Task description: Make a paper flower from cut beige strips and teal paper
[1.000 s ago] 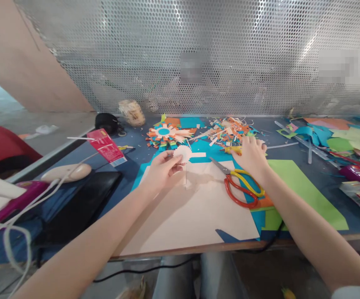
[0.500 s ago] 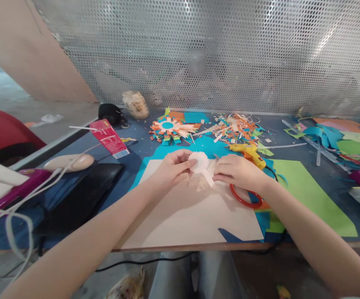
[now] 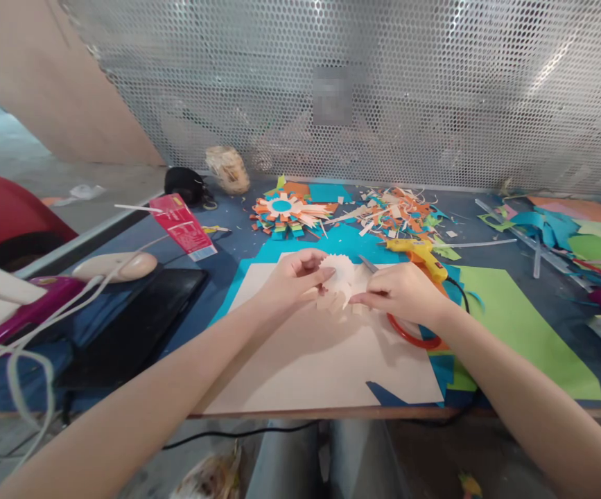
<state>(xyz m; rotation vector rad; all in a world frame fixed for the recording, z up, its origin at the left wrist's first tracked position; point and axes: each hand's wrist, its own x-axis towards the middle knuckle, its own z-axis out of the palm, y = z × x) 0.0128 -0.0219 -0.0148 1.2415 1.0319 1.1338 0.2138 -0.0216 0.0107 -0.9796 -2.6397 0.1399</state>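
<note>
Right hand (image 3: 407,291) inward now, scissors (image 3: 409,338) half-hidden

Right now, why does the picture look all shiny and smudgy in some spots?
In the head view, bright glare streaks the mesh panel at upper right, and a blocky grey patch hides part of it; in that same head view, soft shadow falls on the pale sheet near the left hand, and the white paper it holds looks a bit blurry.

Matt paper disc (image 3: 337,269), glossy plastic glue gun (image 3: 425,258), perforated metal screen (image 3: 409,90)
</note>
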